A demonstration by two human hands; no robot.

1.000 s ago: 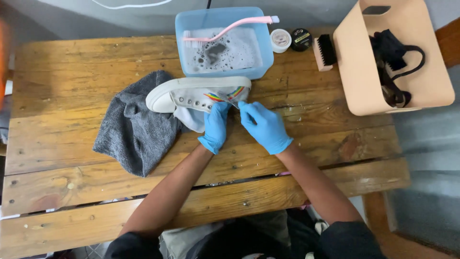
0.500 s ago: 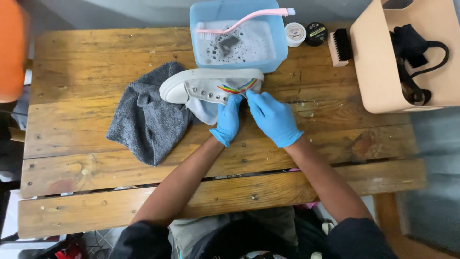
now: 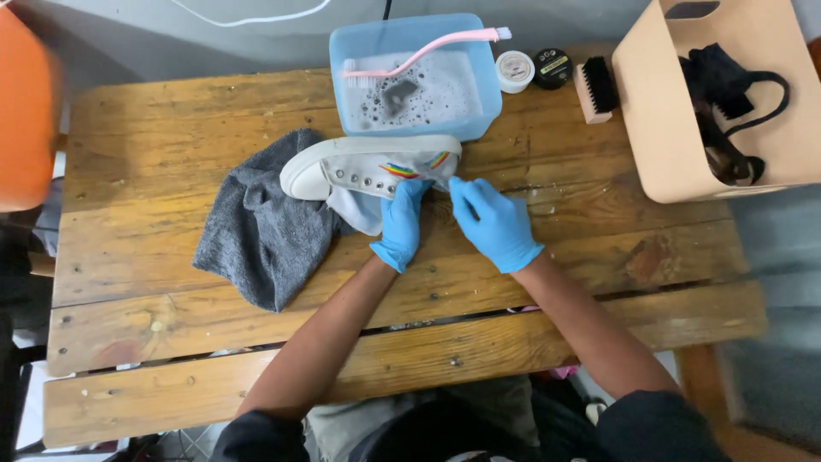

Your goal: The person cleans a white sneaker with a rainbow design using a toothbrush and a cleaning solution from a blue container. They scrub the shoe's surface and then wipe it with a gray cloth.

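Note:
A white sneaker (image 3: 359,167) with rainbow stripes lies on its side on the wooden table (image 3: 154,111), toe to the left, partly on a grey cloth (image 3: 261,227). My left hand (image 3: 400,224), in a blue glove, grips the sneaker's open collar near the tongue. My right hand (image 3: 494,222), also gloved in blue, pinches the heel end of the sneaker with its fingertips. Both hands touch the shoe.
Behind the sneaker stands a blue tub (image 3: 479,85) of soapy water with a pink toothbrush (image 3: 428,53) across its rim. Two small tins (image 3: 515,70) and a wooden brush (image 3: 594,90) lie beside it. A tan box (image 3: 667,111) with black straps sits at right. An orange object (image 3: 26,111) is at far left.
The view has shifted, so the table sits a little lower and more to the right in the frame. Both hands stay on the sneaker's heel end with little movement.

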